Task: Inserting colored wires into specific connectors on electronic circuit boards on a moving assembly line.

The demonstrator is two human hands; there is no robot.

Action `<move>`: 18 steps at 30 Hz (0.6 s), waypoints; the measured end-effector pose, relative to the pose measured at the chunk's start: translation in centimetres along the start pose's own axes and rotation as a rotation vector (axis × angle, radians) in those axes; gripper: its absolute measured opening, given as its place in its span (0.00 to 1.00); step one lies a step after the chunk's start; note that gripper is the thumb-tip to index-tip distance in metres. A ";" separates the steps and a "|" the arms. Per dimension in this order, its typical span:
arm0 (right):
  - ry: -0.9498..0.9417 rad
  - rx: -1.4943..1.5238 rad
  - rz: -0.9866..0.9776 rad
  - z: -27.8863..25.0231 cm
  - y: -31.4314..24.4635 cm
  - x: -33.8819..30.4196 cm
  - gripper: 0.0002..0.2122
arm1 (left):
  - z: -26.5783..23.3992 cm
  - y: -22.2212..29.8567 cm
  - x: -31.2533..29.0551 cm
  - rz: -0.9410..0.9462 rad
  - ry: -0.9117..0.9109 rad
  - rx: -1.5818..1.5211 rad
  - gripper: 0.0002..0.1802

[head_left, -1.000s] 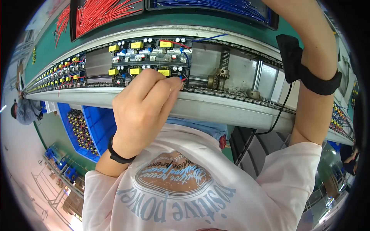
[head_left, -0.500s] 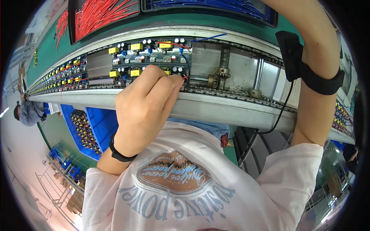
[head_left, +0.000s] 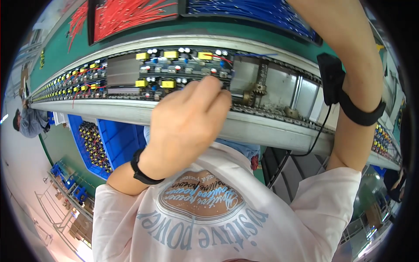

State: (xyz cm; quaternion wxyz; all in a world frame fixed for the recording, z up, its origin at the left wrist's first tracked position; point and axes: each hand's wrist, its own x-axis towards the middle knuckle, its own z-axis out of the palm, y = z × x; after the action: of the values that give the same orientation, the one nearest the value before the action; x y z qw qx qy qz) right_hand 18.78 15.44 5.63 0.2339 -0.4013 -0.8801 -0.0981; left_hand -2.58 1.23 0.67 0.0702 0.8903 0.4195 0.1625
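Observation:
My left hand, with a dark band at its wrist, is over the right end of a panel of circuit boards on the conveyor. Its fingers are curled together at the panel's near right edge. The fingertips are hidden, so what they pinch does not show. Yellow blocks, white-topped cylinders and blue parts stand on the boards. A red wire lies across the far right corner, and a blue wire sticks out to the right. My right arm reaches up past the top edge; its hand is out of sight.
Beyond the conveyor's metal rail are trays of red wires and blue wires. Metal gears show right of the boards. A blue bin is below left. A black device with a cable is strapped to my right arm.
My left hand has moved a little to the right along the panel's near edge. The whole view has shifted slightly. A red wire end seen at the fingertips before is now hidden.

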 end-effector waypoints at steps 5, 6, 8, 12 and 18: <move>-0.009 0.195 0.090 -0.9 -2.2 1.1 0.02 | -0.8 0.3 0.6 -0.044 -0.154 -0.057 0.17; -0.016 0.234 0.106 -1.2 -2.7 1.1 0.02 | -1.0 0.4 0.6 -0.052 -0.182 -0.071 0.18; -0.029 0.313 0.139 -1.7 -3.5 1.2 0.02 | -1.2 0.0 0.3 -0.069 -0.199 -0.080 0.19; -0.093 0.326 0.160 -3.4 -5.1 1.7 0.02 | -2.0 -1.8 -0.4 -0.065 -0.027 -0.268 0.10; -0.263 0.150 0.037 -3.7 -5.3 1.5 0.04 | -5.8 -10.9 1.6 -0.166 0.154 -0.160 0.13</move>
State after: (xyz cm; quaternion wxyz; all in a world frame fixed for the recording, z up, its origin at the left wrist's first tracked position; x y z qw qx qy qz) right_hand 15.16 11.55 9.69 0.1476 -0.4084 -0.9004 0.0260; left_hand -11.51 9.37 3.61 0.1220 0.8288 0.4818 0.2571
